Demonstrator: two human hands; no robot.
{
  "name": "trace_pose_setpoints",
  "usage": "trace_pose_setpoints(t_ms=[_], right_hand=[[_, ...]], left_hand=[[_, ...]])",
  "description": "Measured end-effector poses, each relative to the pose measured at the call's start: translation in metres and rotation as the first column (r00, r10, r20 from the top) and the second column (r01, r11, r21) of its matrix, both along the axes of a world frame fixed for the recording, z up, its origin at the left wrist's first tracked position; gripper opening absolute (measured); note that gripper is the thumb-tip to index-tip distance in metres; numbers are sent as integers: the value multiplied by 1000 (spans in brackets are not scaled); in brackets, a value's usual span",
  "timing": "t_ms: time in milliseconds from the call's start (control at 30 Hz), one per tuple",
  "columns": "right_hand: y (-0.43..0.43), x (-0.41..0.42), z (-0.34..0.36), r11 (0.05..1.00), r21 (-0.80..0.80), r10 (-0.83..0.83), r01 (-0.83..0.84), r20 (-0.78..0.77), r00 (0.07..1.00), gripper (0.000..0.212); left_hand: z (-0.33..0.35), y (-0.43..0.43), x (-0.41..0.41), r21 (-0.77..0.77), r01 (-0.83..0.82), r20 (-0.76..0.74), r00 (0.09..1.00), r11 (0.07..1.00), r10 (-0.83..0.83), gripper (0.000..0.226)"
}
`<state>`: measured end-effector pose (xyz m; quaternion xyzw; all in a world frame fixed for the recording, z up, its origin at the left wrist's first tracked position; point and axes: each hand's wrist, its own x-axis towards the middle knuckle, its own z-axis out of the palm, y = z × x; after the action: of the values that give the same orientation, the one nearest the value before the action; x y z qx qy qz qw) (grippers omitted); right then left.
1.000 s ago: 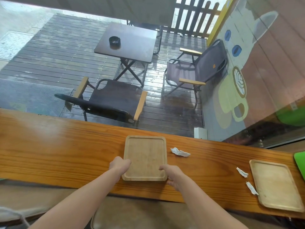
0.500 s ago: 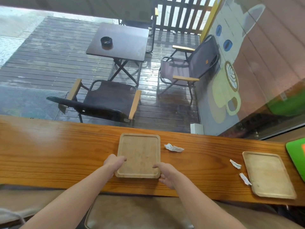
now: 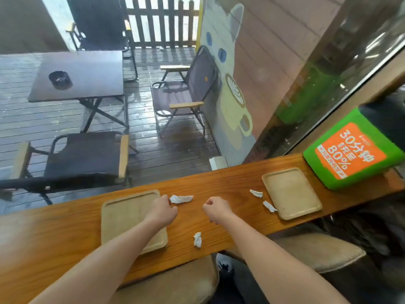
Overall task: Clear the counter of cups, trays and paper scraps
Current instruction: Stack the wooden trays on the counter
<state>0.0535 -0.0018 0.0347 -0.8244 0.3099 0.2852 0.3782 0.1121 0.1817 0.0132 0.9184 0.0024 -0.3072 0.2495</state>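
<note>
A wooden tray [image 3: 122, 218] lies on the wooden counter [image 3: 219, 183] in front of me. My left hand [image 3: 163, 210] rests over its right edge, fingers curled, fingertips touching the left end of a crumpled white paper scrap [image 3: 182, 198]. Whether it pinches the scrap is unclear. My right hand [image 3: 215, 208] hovers to the right as a loose fist with nothing visible in it. Another scrap [image 3: 197, 239] lies near the counter's front edge. A second tray [image 3: 289, 191] sits further right with two scraps [image 3: 256, 193] [image 3: 270, 206] beside its left edge.
A green and orange box [image 3: 355, 150] stands at the counter's right end, just past the second tray. Padded stools [image 3: 175, 281] [image 3: 317, 251] sit below the counter. Behind the counter is a window onto a deck with a table and folding chairs.
Both hands have let go of the near tray's front corners. My left hand moved up to the scrap by the tray, my right hand moved right. The view swung right.
</note>
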Motion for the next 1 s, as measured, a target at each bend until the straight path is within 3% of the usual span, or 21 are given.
trace_pose_setpoints(t_ms=[200, 333, 600, 767, 900, 1000], right_hand=[[-94, -49, 5, 985, -68, -154, 159, 61, 986, 16], [-152, -78, 4, 965, -135, -219, 225, 54, 974, 21], [-245, -113, 1, 939, -168, -299, 300, 33, 954, 18], [-292, -121, -9, 936, -182, -303, 301, 15, 953, 30], [-326, -123, -20, 960, -180, -227, 216, -45, 973, 40], [-350, -116, -33, 970, -199, -156, 142, -53, 986, 48]], left_hand=[[13, -111, -12, 15, 294, 39, 955, 956, -295, 16], [20, -184, -27, 13, 402, 51, 914, 916, -402, 12], [19, -294, -69, -41, 477, 11, 879, 878, -477, 8], [6, -339, -82, -93, 510, -2, 859, 855, -513, 7], [-6, -370, -86, -166, 458, -36, 882, 873, -470, 7], [-18, -385, -84, -161, 375, -29, 923, 913, -384, 21]])
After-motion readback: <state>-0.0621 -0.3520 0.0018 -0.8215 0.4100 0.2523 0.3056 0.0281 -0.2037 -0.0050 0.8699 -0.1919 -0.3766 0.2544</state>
